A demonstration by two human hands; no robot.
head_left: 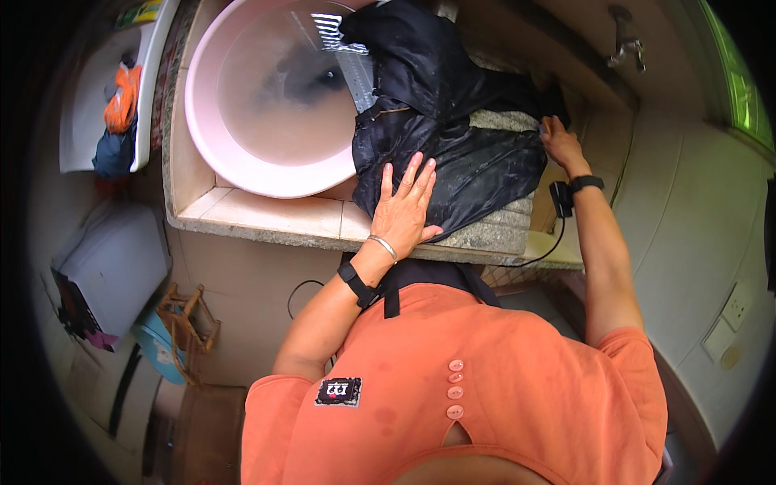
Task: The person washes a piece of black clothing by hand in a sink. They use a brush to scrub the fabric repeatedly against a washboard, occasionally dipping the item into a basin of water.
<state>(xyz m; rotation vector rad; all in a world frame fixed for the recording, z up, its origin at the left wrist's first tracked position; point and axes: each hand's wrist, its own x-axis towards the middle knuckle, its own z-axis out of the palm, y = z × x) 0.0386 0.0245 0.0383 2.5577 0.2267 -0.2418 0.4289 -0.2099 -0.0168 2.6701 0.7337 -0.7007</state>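
A wet black garment [479,159] lies spread over a ridged stone washing slab [497,227]. My left hand [407,203] rests flat on its near left part, palm down and fingers spread. At the garment's right end, my right hand [562,142] has its fingers bent around the edge; the fingertips are partly hidden. Left of the garment stands a pink basin [209,130] of cloudy water, with a dark cloth [309,76] under the surface. A striped black-and-white piece of cloth [336,33] and a grey ruler-like strip [357,79] show at the basin's right side.
A tiled ledge with a rough stone edge [260,235] runs along my front. A wall tap [627,51] is at the upper right. At left are a white sink [145,85] with an orange cloth [124,97], a pale box-like appliance [115,260] and a small wooden stool [188,321].
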